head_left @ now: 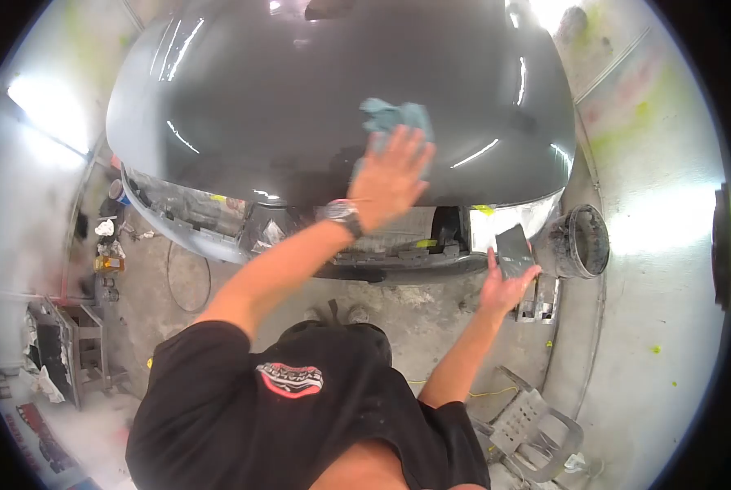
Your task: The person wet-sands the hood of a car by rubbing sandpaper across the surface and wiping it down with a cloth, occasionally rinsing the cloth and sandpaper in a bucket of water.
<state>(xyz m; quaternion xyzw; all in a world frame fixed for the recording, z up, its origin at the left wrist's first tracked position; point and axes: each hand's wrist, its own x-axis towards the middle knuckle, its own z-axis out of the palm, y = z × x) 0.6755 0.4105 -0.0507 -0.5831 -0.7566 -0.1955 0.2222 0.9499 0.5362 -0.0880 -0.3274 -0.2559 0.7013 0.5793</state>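
Note:
My left hand [391,175], with a watch on its wrist, holds a blue-green cloth [410,117] under its outstretched fingers against a dark grey car hood [284,98]. Part of the cloth sticks out beyond the fingertips, and the rest is hidden under the hand. My right hand [504,290] is off the hood, near its front right corner. It grips a dark, flat rectangular pad [513,251] between thumb and fingers; I cannot tell exactly what kind it is.
Below the hood's edge is the car's open front, with a bumper [382,269] and masked headlight openings. A dirty bucket [586,241] stands at the right. A step stool [524,425] lies lower right, and a dark stand [75,351] is at the left.

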